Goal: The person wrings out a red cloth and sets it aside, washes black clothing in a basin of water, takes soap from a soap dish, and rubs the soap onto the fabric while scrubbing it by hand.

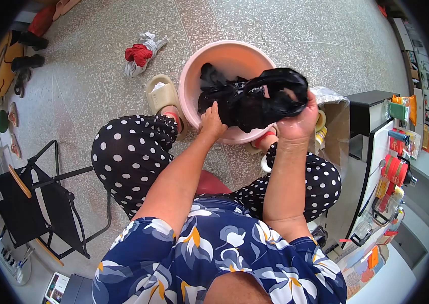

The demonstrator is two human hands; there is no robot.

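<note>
A wet-looking black garment [262,106] is stretched across a pink basin [188,101]. Its right end is bunched up and raised above the rim, while the left part lies down inside the basin. My right hand [300,119] grips the raised end from the right and below. On the near side, my left hand [213,124] is closed at the garment's lower left edge, its fingers partly hidden by the cloth. What kind of garment it is cannot be made out.
A red and white cloth bundle [141,54] lies on the speckled floor. My feet in beige slides [162,96] flank the basin. At right stand a plastic-lined bin [333,121] and a cluttered table [376,187]; a black folding chair [47,202] stands left.
</note>
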